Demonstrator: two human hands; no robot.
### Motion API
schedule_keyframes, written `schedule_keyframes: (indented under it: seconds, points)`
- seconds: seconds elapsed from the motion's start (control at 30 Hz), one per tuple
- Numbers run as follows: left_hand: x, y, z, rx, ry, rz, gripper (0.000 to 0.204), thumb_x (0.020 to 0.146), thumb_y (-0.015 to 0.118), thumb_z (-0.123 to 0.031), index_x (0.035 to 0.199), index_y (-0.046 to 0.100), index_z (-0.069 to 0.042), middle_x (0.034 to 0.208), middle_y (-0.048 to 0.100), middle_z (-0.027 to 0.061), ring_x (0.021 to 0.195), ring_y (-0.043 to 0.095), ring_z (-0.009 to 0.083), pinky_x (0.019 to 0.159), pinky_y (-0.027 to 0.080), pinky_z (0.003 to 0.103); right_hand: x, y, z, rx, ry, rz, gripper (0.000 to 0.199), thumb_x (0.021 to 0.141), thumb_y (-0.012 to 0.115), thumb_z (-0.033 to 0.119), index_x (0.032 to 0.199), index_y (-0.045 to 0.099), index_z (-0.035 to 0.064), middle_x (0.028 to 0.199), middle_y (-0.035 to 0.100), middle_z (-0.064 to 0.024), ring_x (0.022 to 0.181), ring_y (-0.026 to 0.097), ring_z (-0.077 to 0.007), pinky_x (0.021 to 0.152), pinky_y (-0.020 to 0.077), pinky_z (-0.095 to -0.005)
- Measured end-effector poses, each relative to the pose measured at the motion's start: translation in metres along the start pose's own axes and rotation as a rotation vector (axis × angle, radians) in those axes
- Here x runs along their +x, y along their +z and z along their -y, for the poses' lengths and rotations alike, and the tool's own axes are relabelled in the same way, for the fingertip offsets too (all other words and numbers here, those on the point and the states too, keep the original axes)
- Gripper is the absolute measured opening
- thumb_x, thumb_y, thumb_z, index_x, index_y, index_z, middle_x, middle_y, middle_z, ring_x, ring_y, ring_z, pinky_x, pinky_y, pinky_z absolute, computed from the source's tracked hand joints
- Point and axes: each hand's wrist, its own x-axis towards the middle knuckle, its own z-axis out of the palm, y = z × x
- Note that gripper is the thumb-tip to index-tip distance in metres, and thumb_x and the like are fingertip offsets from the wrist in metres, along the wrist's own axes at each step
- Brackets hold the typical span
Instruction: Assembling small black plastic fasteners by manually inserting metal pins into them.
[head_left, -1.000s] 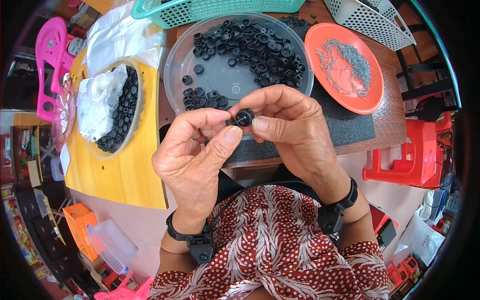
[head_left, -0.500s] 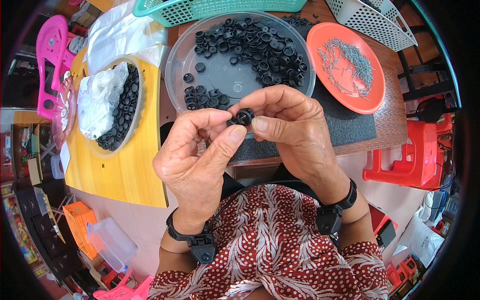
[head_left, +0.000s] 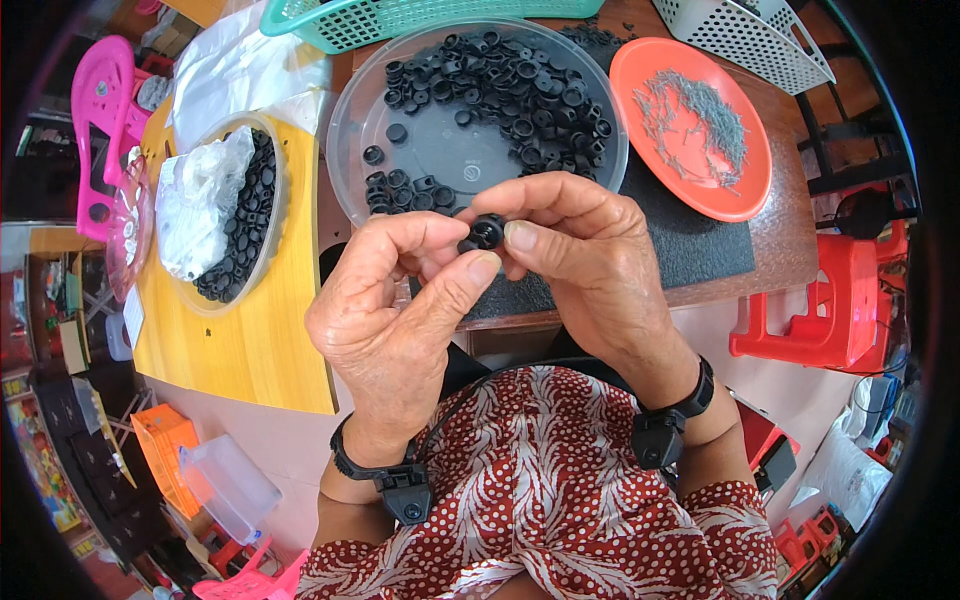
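Between the fingertips of both hands is a small round black plastic part (head_left: 487, 231), with an open, hollow side showing. My left hand (head_left: 400, 290) pinches it from the left with thumb and index finger. From the right, my right hand (head_left: 580, 250) grips its edge, also with thumb and index finger. Whether it is one piece or two joined pieces I cannot tell. Just beyond my hands stands a clear round tub (head_left: 345, 160) holding many similar black parts (head_left: 540, 95), with a smaller cluster (head_left: 400, 190) at its near left.
An orange-red plate (head_left: 690, 195) of small metal pins (head_left: 710, 120) lies right of the tub. On the yellow table (head_left: 270, 350) at left, a clear container (head_left: 285, 200) holds black parts and a crumpled plastic bag (head_left: 205, 200). A green basket (head_left: 430, 25) and white basket (head_left: 740, 40) stand behind.
The black part has turned slightly between my fingertips, showing more of its hollow side. Both hands stay in nearly the same place.
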Motion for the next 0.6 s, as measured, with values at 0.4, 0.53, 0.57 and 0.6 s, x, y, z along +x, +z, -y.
schedule_keyframes:
  seconds: [0.4,0.53,0.57,0.6]
  points:
    - [0.0019,-0.0031,0.0022,0.084,0.005,0.034,0.02,0.072,0.071,0.004,0.09,0.062,0.002,0.08,0.056,0.0008,0.07,0.05,0.0049,0.063,0.043,0.018,-0.0011,-0.0012,-0.0032,-0.044,-0.038,-0.001,0.018,0.082,0.057,-0.001,0.099,0.064,-0.0012,0.09,0.066,-0.0062,0.074,0.056,-0.0077,0.064,0.0463,-0.0216]
    - [0.0022,0.0024,-0.0002,0.038,-0.039,-0.012,0.022,0.071,0.071,0.003,0.091,0.062,0.002,0.082,0.056,0.0003,0.071,0.05,0.0047,0.065,0.043,0.017,-0.0019,0.0006,-0.0037,-0.095,-0.083,-0.017,0.017,0.081,0.058,-0.001,0.098,0.064,-0.0018,0.086,0.065,-0.0053,0.07,0.054,-0.0064,0.063,0.0457,-0.0207]
    - [0.0025,0.0018,0.0004,0.044,-0.041,0.0,0.022,0.071,0.072,0.003,0.091,0.062,0.002,0.082,0.056,0.0,0.072,0.05,0.0047,0.065,0.043,0.017,-0.0019,0.0019,-0.0035,-0.093,-0.083,-0.019,0.017,0.081,0.058,-0.001,0.098,0.064,-0.0018,0.086,0.065,-0.0053,0.07,0.054,-0.0064,0.063,0.0457,-0.0207]
    - [0.0027,0.0008,0.0008,0.051,-0.043,0.012,0.022,0.071,0.072,0.003,0.091,0.063,0.002,0.083,0.056,-0.0004,0.073,0.05,0.0047,0.066,0.043,0.018,-0.0019,0.0039,-0.0033,-0.088,-0.094,-0.047,0.016,0.081,0.058,-0.002,0.097,0.064,-0.0021,0.085,0.065,-0.005,0.069,0.054,-0.006,0.062,0.0454,-0.0203]
